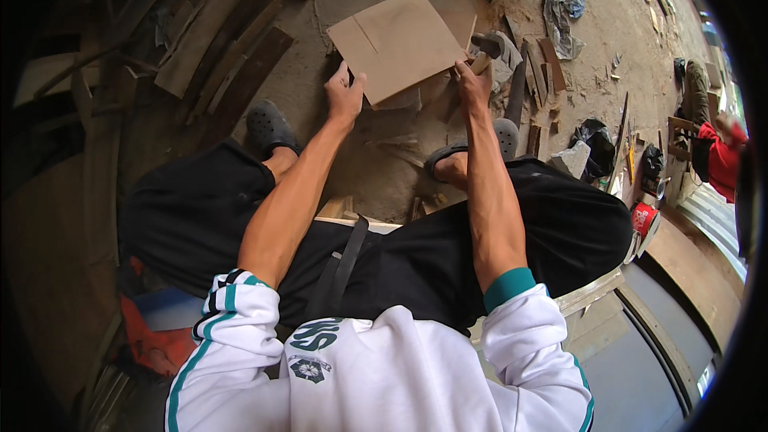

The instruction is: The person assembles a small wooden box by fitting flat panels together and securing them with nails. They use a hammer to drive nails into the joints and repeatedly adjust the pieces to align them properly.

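A flat, light-brown wooden board [412, 44] is held out in front of me above the dirt floor. A short dark line runs across its left part. My left hand [346, 98] grips its near left corner, thumb apart from the fingers. At the right corner, my right hand [474, 86] pinches the board's edge; some of its fingers are hidden. Just beyond that hand is a hammer [488, 45] with a dark head and a pale handle. Whether the right hand touches the handle, I cannot tell.
Long wooden planks [204, 40] are piled at the left. Wood offcuts [552, 64], a crumpled plastic bag [563, 16] and a black bag [594, 148] lie to the right. A red can [642, 218] stands near my right knee. Another person's red sleeve [722, 164] shows at the far right.
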